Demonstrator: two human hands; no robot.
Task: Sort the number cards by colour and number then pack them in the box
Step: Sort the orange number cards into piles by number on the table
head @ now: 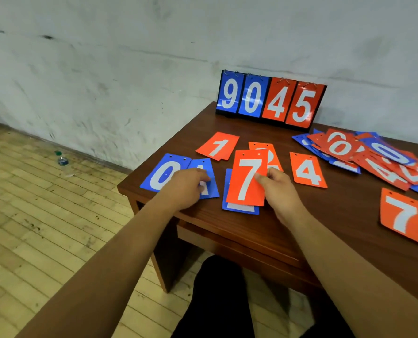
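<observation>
Your right hand pinches the red 7 card by its edge, in front of the scoreboard. Your left hand rests loosely bent fingers on a blue card (digit half hidden), front-left of the scoreboard.

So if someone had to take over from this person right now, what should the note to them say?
Left hand rests on a blue card beside the blue 0. Right hand pinches an orange 7 over another blue card.
Done: orange 1, orange 4 and a second orange 7 are laid out apart on the table.
Left: the mixed heap at back right is unsorted. The scoreboard stand shows 9 0 4 5. No box is in view, so nothing is packed.
</observation>
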